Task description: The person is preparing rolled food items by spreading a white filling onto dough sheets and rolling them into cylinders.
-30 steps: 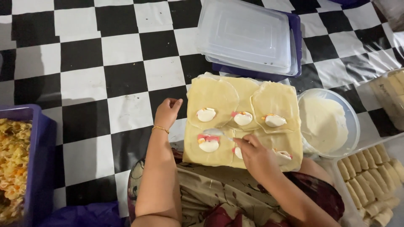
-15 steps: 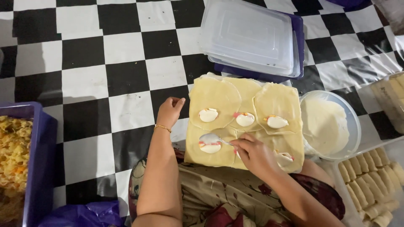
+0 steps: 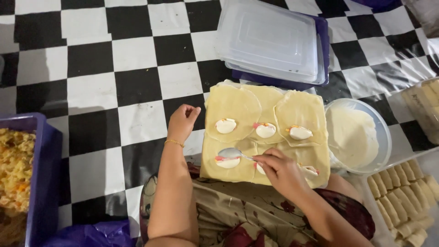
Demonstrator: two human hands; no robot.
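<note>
A black-and-white chequered floor covering (image 3: pixel 114 68) filled the view from the head camera, with the person seated on it, a floral-patterned cloth (image 3: pixel 238 215) over the lap. On a flat board across the lap lay several pale yellow round pastry sheets (image 3: pixel 267 130), overlapping one another, each bearing a white slice with a touch of red and orange.

The right hand (image 3: pixel 281 171) was closed on the handle of a small metal spoon (image 3: pixel 233 153), whose bowl rested just over the white filling (image 3: pixel 227 161) on the near-left sheet. The left hand (image 3: pixel 183 121) lay loosely curled and empty at the left edge of the sheets, a thin gold bracelet (image 3: pixel 173 142) at the wrist. The two hands were well apart.

To the right, touching the sheets' edge, stood a round clear plastic container of pale batter (image 3: pixel 354 137). Beyond the sheets sat a stack of clear rectangular lids on a dark blue tray (image 3: pixel 274 41). A blue tub of yellow mixed filling (image 3: pixel 20 178) stood at far left, and rows of rolled pastries (image 3: pixel 402 187) lay at lower right.
</note>
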